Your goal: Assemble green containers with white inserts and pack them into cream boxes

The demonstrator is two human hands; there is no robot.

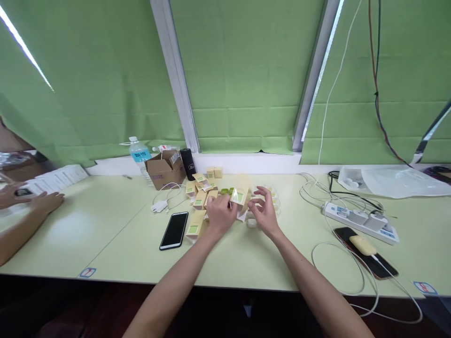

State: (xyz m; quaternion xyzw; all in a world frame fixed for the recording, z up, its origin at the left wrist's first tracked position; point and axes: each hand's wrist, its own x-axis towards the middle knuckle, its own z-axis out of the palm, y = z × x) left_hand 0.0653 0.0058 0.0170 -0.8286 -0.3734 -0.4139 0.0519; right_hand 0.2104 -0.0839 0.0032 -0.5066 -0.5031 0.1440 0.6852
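My left hand (221,215) is closed on a small cream cardboard box (240,193) with a green square on it, its top flap standing up. Just right of that box, my right hand (265,212) has its fingers curled but apart, the thumb close to the box's edge. Whether the thumb touches it I cannot tell. Several similar boxes (199,200) lie in a loose group behind and left of my left hand, one box (194,227) beside my wrist. Green pieces (226,191) show behind the hand. Clear small containers (274,193) stand beyond my right hand, partly hidden.
A black phone (174,230) lies left of my forearm, near a white charger (159,206). Behind are an open carton (165,170), a bottle (139,152) and a black cylinder (188,164). To the right are a power strip (361,221), cables and another phone (382,268). Another person's hands (47,203) work far left.
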